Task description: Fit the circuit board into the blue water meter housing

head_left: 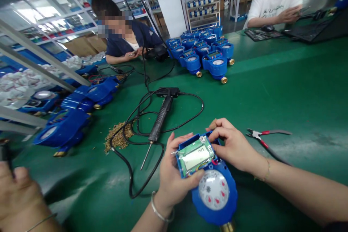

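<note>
I hold a blue water meter (214, 192) with a white dial and an open top that shows a green circuit board with a small display (196, 156). My left hand (174, 170) grips the meter's left side, thumb on its front edge. My right hand (233, 145) is closed on the upper right corner of the meter, fingertips pressing by the board. The meter sits just above the green table (285, 90).
A black electric screwdriver (160, 119) with looping cables lies ahead, beside a pile of small brass screws (118, 137). Red-handled pliers (263, 136) lie to the right. Several blue meters (206, 52) cluster farther back and at left. Two other people sit across; another person's hand (16, 195) shows bottom left.
</note>
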A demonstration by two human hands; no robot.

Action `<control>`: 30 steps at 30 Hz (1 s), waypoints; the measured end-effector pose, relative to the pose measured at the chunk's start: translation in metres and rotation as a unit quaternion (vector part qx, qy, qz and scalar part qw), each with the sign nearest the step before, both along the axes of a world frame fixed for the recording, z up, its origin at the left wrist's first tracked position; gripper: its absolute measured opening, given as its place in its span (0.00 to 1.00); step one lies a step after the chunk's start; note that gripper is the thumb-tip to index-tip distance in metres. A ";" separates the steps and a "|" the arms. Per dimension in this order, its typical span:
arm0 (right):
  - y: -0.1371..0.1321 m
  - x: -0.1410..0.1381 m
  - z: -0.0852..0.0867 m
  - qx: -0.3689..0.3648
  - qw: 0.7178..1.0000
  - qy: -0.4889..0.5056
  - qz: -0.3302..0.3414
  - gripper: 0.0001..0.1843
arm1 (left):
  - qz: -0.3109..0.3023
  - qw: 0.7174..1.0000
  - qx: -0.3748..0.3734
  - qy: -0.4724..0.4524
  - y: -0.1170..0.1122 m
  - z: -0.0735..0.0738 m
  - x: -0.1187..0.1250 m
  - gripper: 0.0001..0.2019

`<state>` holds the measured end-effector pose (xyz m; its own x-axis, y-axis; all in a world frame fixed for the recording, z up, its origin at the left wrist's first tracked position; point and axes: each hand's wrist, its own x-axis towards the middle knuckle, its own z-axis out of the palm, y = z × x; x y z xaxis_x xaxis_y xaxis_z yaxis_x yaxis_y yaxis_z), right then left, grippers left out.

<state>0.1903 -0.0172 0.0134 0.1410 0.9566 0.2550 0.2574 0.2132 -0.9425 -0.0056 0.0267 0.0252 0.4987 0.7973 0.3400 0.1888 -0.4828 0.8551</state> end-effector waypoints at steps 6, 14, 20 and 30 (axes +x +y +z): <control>-0.023 0.008 0.012 0.120 0.991 -0.035 -0.042 0.13 | 0.023 1.000 -0.004 -0.018 -0.005 -0.003 0.001 0.33; -0.037 -0.004 0.017 0.189 0.971 -0.135 -0.055 0.12 | 0.029 0.999 0.030 -0.004 -0.006 -0.005 -0.001 0.32; -0.039 -0.004 0.015 0.148 0.977 -0.151 -0.011 0.16 | 0.034 0.998 0.051 0.003 -0.005 -0.007 -0.002 0.33; -0.047 -0.009 0.024 0.119 0.976 -0.181 -0.010 0.21 | 0.002 0.992 0.125 -0.005 -0.005 -0.003 -0.002 0.35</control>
